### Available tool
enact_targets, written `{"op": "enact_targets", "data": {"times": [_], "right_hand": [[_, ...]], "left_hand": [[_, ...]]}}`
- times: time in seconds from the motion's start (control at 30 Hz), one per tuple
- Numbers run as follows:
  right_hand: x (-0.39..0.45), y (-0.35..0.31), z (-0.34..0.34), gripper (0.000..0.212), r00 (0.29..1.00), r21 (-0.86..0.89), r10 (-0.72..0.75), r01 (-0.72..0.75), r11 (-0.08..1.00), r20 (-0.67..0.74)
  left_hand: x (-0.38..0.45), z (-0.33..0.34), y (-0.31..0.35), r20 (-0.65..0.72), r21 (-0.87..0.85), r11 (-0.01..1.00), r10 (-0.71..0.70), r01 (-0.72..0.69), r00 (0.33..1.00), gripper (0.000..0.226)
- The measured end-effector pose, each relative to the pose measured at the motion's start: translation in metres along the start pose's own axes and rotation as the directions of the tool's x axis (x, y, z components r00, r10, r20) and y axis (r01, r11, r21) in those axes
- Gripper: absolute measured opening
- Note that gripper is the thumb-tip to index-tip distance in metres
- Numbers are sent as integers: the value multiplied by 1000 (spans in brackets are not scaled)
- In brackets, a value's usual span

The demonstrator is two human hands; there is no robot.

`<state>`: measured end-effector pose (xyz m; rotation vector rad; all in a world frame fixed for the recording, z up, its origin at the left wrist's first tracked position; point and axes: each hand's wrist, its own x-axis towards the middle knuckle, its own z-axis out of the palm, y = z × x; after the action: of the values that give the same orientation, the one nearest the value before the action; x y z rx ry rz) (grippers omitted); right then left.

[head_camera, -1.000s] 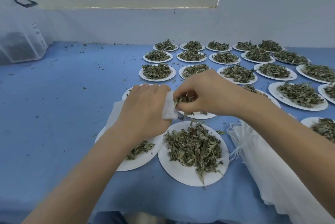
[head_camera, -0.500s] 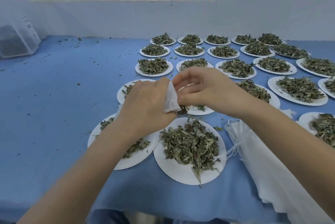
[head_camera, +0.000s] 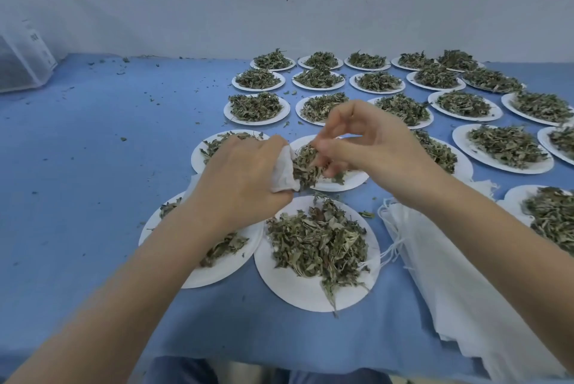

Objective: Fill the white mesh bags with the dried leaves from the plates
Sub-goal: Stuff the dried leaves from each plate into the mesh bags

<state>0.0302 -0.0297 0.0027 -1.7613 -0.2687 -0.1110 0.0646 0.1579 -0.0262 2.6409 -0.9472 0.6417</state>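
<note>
Two hands meet above the worktop: the left hand grips a white mesh bag, the right hand pinches dried leaves at its mouth.

Blue-covered table, rows of white plates heaped with dried leaves, stack of white mesh bags right of nearest plate, clear bin far left, leaf crumbs scattered.
</note>
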Motion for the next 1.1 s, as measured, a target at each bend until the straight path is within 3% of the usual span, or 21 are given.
{"op": "enact_targets", "data": {"times": [0.07, 0.13, 0.23, 0.37, 0.47, 0.53, 0.6, 0.7, 0.77, 0.93, 1.1], "right_hand": [[-4, 3, -7, 19, 999, -380, 11, 7, 925, 47], [-7, 6, -7, 34, 982, -488, 119, -32, 873, 150], [-8, 16, 5, 48, 954, -315, 200, -123, 941, 225], [-7, 18, 13, 32, 972, 87, 193, -205, 975, 131], [-8, 16, 10, 26, 990, 27, 139, -140, 990, 38], [-9, 10, 9, 27, 999, -249, 30, -22, 968, 31], [-9, 3, 13, 21, 978, -609, -136, 205, 766, 158], [-3, -7, 18, 9, 912, -797, -133, 406, 448, 389], [1, -9, 20, 15, 908, -823, -90, 410, 394, 409], [-2, -14, 12, 21, 933, -794, -115, 353, 495, 342], [0, -18, 18, 26, 918, -894, -40, 393, 214, 394]], "left_hand": [[0, -1, -1, 17, 10, 1000, 11, -11, 1000, 40], [0, -1, 1, 24, -5, 1000, 6, -6, 1000, 41], [-2, 1, 5, -12, -25, 1000, -9, 9, 1000, 42], [-5, 0, 7, -40, 23, 1000, 2, -1, 999, 38], [-7, -1, 5, -13, 53, 999, 1, 0, 1000, 40], [-8, -1, 7, -20, 44, 999, -5, 5, 1000, 42], [-7, 0, 9, -47, 28, 1000, 10, -9, 999, 40], [-6, 2, 12, -65, 0, 1000, 6, -6, 998, 43], [-6, 3, 11, -73, -40, 999, -16, 14, 997, 42], [-9, 2, 2, 7, -239, 958, -164, 161, 986, 35], [-9, -2, 3, 18, -283, 940, -192, 190, 981, 36]]}}
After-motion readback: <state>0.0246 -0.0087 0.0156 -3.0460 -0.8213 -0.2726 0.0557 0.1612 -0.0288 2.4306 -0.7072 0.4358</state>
